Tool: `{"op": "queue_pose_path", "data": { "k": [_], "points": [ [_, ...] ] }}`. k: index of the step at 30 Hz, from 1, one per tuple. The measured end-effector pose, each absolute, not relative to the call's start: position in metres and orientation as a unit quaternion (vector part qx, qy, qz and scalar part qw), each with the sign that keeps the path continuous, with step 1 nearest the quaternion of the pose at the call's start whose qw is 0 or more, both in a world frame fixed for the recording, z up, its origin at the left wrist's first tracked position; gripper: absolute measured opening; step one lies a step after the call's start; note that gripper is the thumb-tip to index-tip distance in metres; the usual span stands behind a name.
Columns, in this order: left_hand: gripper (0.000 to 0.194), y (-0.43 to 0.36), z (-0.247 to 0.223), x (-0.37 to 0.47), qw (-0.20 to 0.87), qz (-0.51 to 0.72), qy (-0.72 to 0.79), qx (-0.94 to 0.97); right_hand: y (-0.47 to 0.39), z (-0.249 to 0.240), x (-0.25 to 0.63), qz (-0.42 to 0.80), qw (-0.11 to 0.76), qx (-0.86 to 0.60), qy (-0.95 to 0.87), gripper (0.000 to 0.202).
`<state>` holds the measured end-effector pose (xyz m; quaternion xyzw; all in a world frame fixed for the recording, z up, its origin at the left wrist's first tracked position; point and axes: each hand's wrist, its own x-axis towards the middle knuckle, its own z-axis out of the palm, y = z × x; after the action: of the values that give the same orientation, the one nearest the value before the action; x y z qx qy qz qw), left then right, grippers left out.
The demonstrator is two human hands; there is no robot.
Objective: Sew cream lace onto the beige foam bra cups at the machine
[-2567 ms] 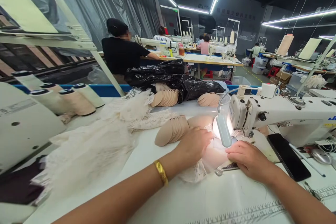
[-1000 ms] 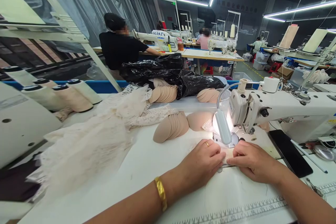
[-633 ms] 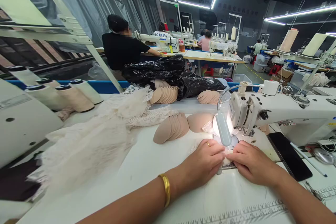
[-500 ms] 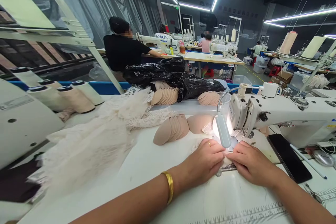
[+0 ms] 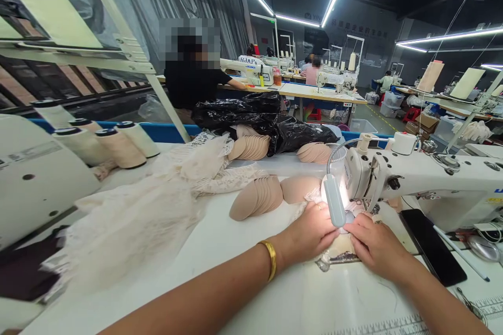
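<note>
A white sewing machine (image 5: 416, 167) stands at the right, with a small grey lamp (image 5: 335, 201) on a bendy neck lighting its needle area. My left hand (image 5: 314, 230), a gold bracelet at the wrist, is closed on a pale lace-edged fabric piece (image 5: 340, 248) just left of the needle. From the other side my right hand (image 5: 373, 241) pinches the same fabric by the presser foot. The lamp and my fingers hide part of the fabric and the needle. Left of my hands lie a fanned stack of beige bra cups (image 5: 257, 199) and a separate beige cup (image 5: 301, 188).
Cream lace fabric (image 5: 145, 225) spreads over the left of the table. Thread cones (image 5: 120, 149) stand behind it. Black plastic bags (image 5: 251, 115) lie beyond the cups. A phone (image 5: 432, 246) and a pen (image 5: 461, 254) rest at the right. A co-worker (image 5: 192, 81) sits ahead.
Both hands have shifted slightly forward toward the machine, the left also to the right. More pale fabric now shows below my fingers. The camera view has shifted a little.
</note>
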<state>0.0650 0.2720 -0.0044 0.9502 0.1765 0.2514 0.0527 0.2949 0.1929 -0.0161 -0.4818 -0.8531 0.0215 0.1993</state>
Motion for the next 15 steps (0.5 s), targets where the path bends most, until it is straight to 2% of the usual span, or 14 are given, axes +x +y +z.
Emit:
{"op": "queue_pose_path", "data": {
  "k": [15],
  "points": [
    [0.016,0.273,0.007,0.066,0.043,0.230,0.212,0.949,0.192,-0.014,0.293,0.019,0.191,-0.488,-0.851,0.027]
  ]
}}
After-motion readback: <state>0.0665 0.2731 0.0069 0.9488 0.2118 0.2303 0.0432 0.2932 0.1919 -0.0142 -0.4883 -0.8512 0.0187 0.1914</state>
